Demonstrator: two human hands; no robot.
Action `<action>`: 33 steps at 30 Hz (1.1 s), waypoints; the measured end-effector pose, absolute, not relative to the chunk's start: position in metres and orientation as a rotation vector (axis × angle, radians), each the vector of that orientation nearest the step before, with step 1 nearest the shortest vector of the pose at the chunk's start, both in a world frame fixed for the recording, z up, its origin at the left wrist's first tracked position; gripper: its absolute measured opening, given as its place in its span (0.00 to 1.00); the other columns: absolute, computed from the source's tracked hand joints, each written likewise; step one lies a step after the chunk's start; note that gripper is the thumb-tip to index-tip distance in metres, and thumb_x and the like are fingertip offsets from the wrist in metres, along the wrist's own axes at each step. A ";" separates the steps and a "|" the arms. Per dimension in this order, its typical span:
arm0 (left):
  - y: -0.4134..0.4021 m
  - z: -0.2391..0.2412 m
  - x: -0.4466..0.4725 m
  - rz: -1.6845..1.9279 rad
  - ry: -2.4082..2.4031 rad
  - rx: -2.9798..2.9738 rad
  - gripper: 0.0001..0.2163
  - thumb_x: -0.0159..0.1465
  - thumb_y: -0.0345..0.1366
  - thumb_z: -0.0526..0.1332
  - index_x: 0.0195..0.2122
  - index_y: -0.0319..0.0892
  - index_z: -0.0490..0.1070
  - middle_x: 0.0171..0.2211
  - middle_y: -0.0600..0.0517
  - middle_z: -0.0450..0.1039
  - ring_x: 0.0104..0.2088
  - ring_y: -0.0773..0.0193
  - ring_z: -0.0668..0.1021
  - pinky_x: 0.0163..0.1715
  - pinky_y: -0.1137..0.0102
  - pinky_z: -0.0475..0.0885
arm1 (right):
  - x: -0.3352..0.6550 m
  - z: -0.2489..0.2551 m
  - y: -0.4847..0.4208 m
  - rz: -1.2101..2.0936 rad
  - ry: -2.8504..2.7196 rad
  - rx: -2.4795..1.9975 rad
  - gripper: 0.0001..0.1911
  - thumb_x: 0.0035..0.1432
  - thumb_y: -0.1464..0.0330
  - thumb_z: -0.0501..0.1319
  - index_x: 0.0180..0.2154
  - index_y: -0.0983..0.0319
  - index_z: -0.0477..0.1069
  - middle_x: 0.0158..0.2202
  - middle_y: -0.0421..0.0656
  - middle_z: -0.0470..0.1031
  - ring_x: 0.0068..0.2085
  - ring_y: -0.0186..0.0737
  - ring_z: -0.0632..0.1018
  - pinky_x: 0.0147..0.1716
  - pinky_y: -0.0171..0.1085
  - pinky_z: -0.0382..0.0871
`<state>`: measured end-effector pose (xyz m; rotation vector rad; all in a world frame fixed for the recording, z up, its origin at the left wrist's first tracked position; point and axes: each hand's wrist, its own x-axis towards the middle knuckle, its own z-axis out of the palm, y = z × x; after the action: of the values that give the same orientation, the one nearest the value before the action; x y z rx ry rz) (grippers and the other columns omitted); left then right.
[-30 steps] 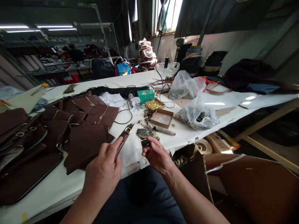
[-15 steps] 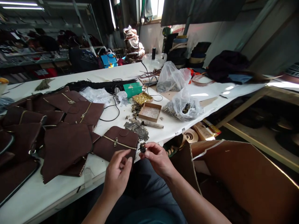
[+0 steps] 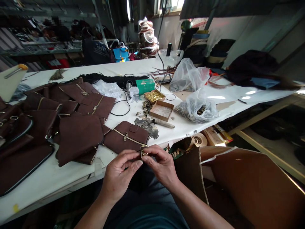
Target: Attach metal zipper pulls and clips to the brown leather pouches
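Metal fitting (image 3: 143,151), held up at the near edge of the worktop (image 3: 165,135) between the two hands of a seated person. Seen almost edge-on from the wearer's side, its plate stands roughly upright, long axis running up and down, across the line joining the hands; a gold-toned part shows on its right. The right hand (image 3: 163,167) pinches it, thumb and forefinger nearly together around that side. The left hand (image 3: 121,176) meets it from the left, thumb and forefinger also nearly together, tips touching the plate; whether they grip or merely steady it, I cannot tell. Neither hand is nearer, since the fitting lies between both sets of fingertips.

At right, below the worktop's edge, stands an open carton (image 3: 250,175). Just beyond the hands, at the near edge, lies a brown zipped piece (image 3: 135,132), with thin metal plates (image 3: 152,129) beside it. Leftward spreads a pile of brown pieces (image 3: 81,135). Farther in are a shallow box (image 3: 158,117), gold-coloured bits (image 3: 154,96) in a second box, and a green box (image 3: 145,86). Black cords (image 3: 102,79) lie toward the far edge.
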<state>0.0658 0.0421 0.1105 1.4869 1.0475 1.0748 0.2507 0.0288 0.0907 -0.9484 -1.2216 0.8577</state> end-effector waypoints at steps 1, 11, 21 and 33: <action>0.041 0.112 0.064 1.079 1.049 1.480 0.08 0.68 0.41 0.72 0.46 0.48 0.85 0.49 0.50 0.80 0.45 0.61 0.85 0.46 0.71 0.84 | 0.249 0.092 0.028 0.821 -1.252 -0.964 0.12 0.63 0.67 0.75 0.49 0.52 0.84 0.38 0.41 0.81 0.38 0.39 0.81 0.41 0.38 0.76; 0.039 0.127 0.040 1.031 1.004 1.491 0.08 0.69 0.41 0.71 0.45 0.46 0.86 0.46 0.48 0.84 0.41 0.61 0.86 0.43 0.71 0.84 | 0.253 0.122 0.030 0.626 -1.680 -0.912 0.04 0.66 0.69 0.70 0.43 0.58 0.80 0.46 0.48 0.81 0.47 0.45 0.82 0.48 0.43 0.76; 0.032 0.134 0.031 1.030 1.054 1.644 0.06 0.71 0.38 0.68 0.44 0.46 0.86 0.44 0.49 0.84 0.43 0.61 0.85 0.45 0.71 0.82 | 0.249 0.125 0.032 0.881 -1.715 -0.815 0.07 0.67 0.65 0.71 0.42 0.59 0.76 0.39 0.43 0.79 0.41 0.40 0.80 0.43 0.38 0.74; 0.021 0.143 0.035 1.108 1.106 1.936 0.06 0.72 0.33 0.65 0.42 0.48 0.84 0.44 0.51 0.86 0.45 0.60 0.86 0.47 0.69 0.80 | 0.240 0.114 0.023 0.759 -1.569 -0.780 0.09 0.63 0.61 0.75 0.38 0.56 0.79 0.38 0.43 0.82 0.40 0.43 0.82 0.41 0.41 0.77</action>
<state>0.0352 0.0207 0.1427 1.9361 1.1057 1.1085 0.2395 0.0226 0.1142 -0.7801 -1.5692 0.7594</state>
